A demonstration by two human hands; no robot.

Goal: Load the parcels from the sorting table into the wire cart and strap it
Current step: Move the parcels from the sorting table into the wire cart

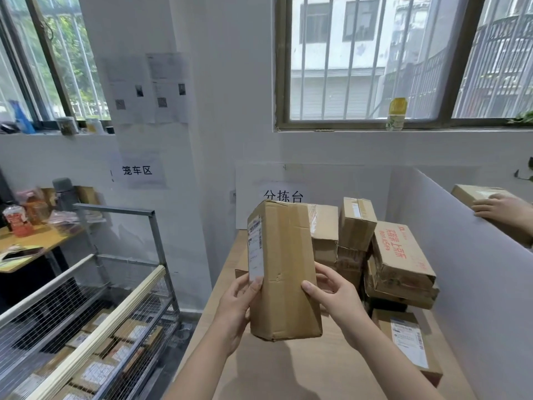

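Observation:
I hold a tall brown cardboard parcel (pixel 284 269) upright above the wooden sorting table (pixel 288 370). My left hand (pixel 239 304) grips its left side, where a white shipping label sits. My right hand (pixel 334 295) grips its right side. Behind it, several more parcels (pixel 398 255) are piled at the back right of the table, and one flat labelled parcel (pixel 409 342) lies at the right. The wire cart (pixel 95 327) stands lower left with several labelled parcels (pixel 95 373) lying flat inside.
A white partition (pixel 476 269) borders the table's right side; beyond it another person's hand (pixel 499 209) rests on a box. A side table (pixel 34 241) with bottles and a phone stands at far left. White wall and barred windows lie ahead.

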